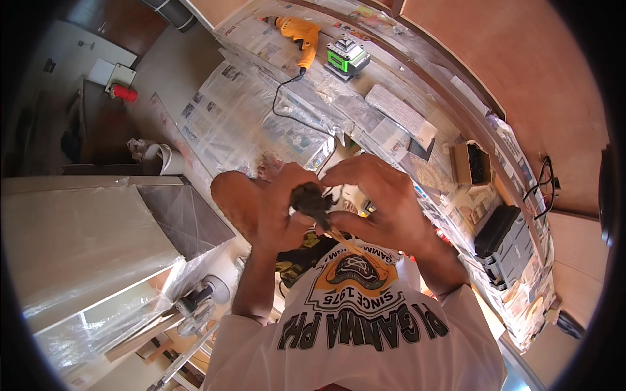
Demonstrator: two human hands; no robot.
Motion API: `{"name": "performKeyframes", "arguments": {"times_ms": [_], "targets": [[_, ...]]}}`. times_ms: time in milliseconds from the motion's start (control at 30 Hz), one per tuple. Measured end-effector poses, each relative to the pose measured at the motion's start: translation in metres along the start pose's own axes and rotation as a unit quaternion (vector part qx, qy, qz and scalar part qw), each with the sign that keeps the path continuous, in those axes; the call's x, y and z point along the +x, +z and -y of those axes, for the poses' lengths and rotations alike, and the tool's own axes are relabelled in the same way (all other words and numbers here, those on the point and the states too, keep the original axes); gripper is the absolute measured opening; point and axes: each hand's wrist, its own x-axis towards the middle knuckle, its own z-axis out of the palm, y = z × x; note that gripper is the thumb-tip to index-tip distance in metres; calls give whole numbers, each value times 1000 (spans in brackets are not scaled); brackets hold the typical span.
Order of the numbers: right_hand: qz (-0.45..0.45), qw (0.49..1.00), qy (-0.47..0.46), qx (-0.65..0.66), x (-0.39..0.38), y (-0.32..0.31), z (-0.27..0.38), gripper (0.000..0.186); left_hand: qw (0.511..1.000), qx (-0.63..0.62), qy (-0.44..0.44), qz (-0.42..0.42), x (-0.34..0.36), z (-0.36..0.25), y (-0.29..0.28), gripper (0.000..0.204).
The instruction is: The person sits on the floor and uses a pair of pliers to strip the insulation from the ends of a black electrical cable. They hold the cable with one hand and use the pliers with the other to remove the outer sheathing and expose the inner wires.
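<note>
Dark, matted bristles mark the head of the small paintbrush with a pale wooden handle [317, 207], which sits between both hands just above the person's chest, over the printed front of a white T-shirt [365, 319]. The left hand [274, 208] has its grip closed around the dark bristle end, fingers curled over it and thumb pressed in from the side. The right hand [378, 202] has its grip pinched on the same brush from the other side, fingers arched over the bristles and touching those of the left hand, while the light handle slants down and to the right beneath its palm. Beyond the hands runs a long worktop covered in newspaper and clear plastic sheeting [261, 124]. On it, well apart from the hands, lie an orange corded power drill [298, 34] with its black cable trailing towards the person, a green and black laser level [346, 57] just beside the drill, and a grey rectangular sanding block [399, 112] nearer. Further right stand a small open cardboard box of dark screws [474, 164] and a black plastic tool case [505, 242]. To the left stands a cabinet wrapped in clear plastic film [85, 241].
</note>
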Motion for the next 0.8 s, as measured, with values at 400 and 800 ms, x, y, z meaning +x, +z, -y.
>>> {"name": "performKeyframes", "arguments": {"times_ms": [400, 800], "targets": [[21, 984, -135, -111, -13, -16, 4, 24, 991, -4, 122, -62, 2, 8, 8, 43], [70, 987, -118, -80, 14, -35, -5, 19, 992, -6, 121, 36, 1, -1, 10, 50]]}}
